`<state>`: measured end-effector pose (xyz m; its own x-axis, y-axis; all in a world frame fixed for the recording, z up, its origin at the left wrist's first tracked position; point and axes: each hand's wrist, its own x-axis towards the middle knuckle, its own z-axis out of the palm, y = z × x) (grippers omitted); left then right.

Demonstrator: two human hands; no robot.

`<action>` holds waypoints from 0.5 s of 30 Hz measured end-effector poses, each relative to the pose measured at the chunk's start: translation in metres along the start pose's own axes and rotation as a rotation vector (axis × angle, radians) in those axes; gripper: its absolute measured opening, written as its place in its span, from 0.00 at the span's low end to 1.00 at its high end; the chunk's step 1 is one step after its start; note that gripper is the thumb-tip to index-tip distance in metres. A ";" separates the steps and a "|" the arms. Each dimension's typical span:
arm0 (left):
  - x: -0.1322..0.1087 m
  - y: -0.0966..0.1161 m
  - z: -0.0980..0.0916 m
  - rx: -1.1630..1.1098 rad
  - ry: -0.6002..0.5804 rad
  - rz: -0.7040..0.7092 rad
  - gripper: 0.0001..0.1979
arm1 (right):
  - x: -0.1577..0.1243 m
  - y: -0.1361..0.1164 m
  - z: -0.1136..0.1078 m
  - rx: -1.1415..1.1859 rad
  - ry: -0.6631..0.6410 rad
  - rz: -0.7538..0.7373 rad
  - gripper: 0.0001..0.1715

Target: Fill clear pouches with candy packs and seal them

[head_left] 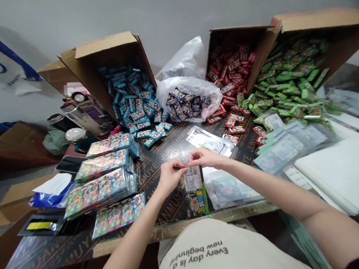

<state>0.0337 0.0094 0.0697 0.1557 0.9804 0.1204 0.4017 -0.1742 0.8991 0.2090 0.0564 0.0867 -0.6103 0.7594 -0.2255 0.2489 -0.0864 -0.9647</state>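
My left hand [169, 177] and my right hand [203, 158] meet above the dark board, both pinching the top edge of a clear plastic bag [195, 189] with a printed label and a colourful card at its bottom. The bag hangs down towards me from my fingers. More clear bags with printed inserts [209, 142] lie flat just behind and under my hands.
Tipped cartons hold blue packets [131, 99], red packets [232, 70] and green packets [287, 80]; a plastic sack holds purple packets [186, 103]. Filled colourful bags [101, 186] are stacked at the left. Clear sleeves [292, 144] and white sheets [344, 171] lie at the right. Flasks [81, 113] stand back left.
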 end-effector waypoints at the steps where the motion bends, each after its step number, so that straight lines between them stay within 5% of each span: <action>1: -0.001 0.001 0.000 -0.010 0.008 -0.001 0.01 | 0.002 0.003 0.000 -0.009 0.002 0.004 0.11; 8: -0.004 0.003 0.011 0.173 0.127 0.086 0.08 | 0.007 0.022 0.007 0.011 0.095 -0.011 0.11; 11: -0.006 0.005 0.012 0.279 0.063 0.191 0.05 | 0.008 0.034 0.006 -0.082 0.217 0.046 0.14; 15: -0.006 -0.005 -0.007 0.450 -0.029 0.240 0.13 | -0.005 0.058 -0.024 -0.341 0.343 0.074 0.14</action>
<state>0.0246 0.0049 0.0677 0.3137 0.9061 0.2839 0.6993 -0.4227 0.5765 0.2444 0.0627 0.0352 -0.3133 0.9327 -0.1784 0.5493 0.0248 -0.8353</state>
